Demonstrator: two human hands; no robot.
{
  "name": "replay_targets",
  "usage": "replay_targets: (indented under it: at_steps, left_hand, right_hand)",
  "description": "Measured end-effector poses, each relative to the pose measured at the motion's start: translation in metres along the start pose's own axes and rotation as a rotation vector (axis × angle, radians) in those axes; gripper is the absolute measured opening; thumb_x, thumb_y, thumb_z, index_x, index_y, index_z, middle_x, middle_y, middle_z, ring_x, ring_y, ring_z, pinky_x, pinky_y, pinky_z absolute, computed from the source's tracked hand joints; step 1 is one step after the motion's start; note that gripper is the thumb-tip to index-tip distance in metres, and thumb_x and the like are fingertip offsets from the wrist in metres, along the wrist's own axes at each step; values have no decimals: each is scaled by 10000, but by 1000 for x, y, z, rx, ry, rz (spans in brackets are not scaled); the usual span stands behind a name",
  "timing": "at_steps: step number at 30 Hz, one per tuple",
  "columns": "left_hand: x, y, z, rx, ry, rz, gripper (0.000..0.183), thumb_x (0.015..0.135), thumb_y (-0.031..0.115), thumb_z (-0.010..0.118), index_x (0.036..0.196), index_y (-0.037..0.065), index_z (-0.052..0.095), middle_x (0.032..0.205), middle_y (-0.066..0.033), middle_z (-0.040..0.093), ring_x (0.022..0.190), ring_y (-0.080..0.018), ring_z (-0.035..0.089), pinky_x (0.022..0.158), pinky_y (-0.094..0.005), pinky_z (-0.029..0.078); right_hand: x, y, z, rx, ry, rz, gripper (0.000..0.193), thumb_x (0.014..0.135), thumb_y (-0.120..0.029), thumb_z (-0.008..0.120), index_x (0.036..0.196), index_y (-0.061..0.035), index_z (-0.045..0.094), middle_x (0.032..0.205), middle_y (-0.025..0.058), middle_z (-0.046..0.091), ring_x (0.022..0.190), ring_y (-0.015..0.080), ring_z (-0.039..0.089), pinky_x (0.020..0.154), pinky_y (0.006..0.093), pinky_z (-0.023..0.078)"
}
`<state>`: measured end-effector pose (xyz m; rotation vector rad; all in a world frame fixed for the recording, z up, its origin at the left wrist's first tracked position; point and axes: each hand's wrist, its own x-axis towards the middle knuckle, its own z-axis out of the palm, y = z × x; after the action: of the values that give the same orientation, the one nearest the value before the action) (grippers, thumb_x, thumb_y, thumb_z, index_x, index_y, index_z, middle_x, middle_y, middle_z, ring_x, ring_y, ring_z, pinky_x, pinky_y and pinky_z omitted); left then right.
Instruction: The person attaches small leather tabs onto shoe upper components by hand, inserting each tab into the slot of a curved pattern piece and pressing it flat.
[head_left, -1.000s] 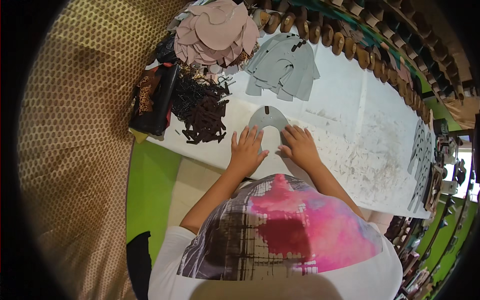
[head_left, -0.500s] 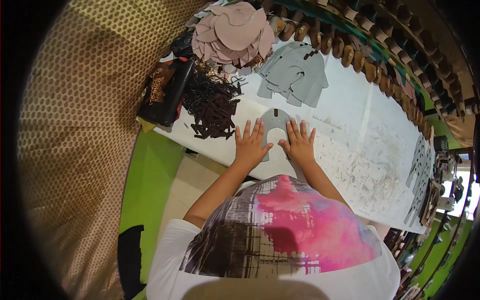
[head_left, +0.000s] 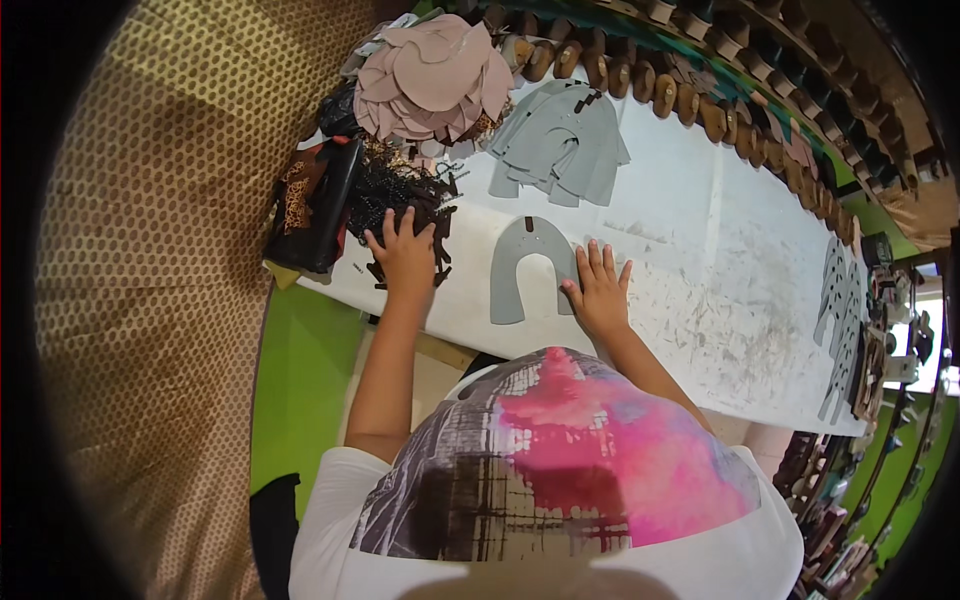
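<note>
A grey U-shaped cut piece [head_left: 507, 280] lies flat on the white-covered table, its curved end away from me. It has a small dark brown tab [head_left: 529, 224] at the top of the curve and tiny holes below. My right hand [head_left: 603, 290] rests flat beside its right leg, thumb close to the edge, fingers spread. Over the near part of a pile of short dark brown strips [head_left: 442, 225] is my left hand [head_left: 405, 262], fingers apart. Whether a fingertip touches a strip is hard to tell.
Behind the piece lies a stack of grey cut pieces [head_left: 600, 150]. A heap of pink pieces [head_left: 435, 75] stands far left, near black chain-like trim [head_left: 375, 185] and a black roll [head_left: 338, 210]. Wooden shoe lasts [head_left: 665, 95] line the back edge. More grey cutouts [head_left: 832, 320] lie far right.
My left hand has left the grey piece and moved left to the dark brown strips. My right hand stays by the piece's right leg. The whole view has shifted slightly.
</note>
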<state>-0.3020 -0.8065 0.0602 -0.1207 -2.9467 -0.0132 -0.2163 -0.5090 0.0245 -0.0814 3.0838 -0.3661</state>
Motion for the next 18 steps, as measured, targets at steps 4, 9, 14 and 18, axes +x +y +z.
replay_targets:
  at_steps: [4,9,14,18]
  left_hand:
    - [11,-10,-8,32,-6,153,176,781,228,663,951,207,704,1294,-27,507,1308,-290,327,1040,-661,113]
    - [12,-8,-11,46,-20,157,84,761,207,680,839,185,702,1264,-3,533,1310,-276,330,1037,-667,100]
    - [3,3,-13,-60,69,137,82,745,176,688,827,177,699,1261,1,536,1301,-275,344,1029,-678,89]
    - [-12,35,-16,-184,147,148,113,759,193,671,865,181,707,1255,-1,533,1301,-284,327,1051,-643,89]
  right_hand:
    - [1,-1,-3,32,-12,13,626,942,-497,332,1424,-99,299,1500,132,230,1399,325,147,1089,586,19]
    - [1,0,-4,73,12,16,571,948,-444,358,1406,-105,333,1496,133,236,1393,329,163,1093,576,37]
    - [1,1,-3,96,44,-8,551,952,-425,363,1397,-101,342,1489,131,250,1385,335,183,1092,578,46]
    - [-2,6,-1,146,62,-29,549,953,-439,361,1368,-82,388,1464,140,295,1379,337,200,1080,604,55]
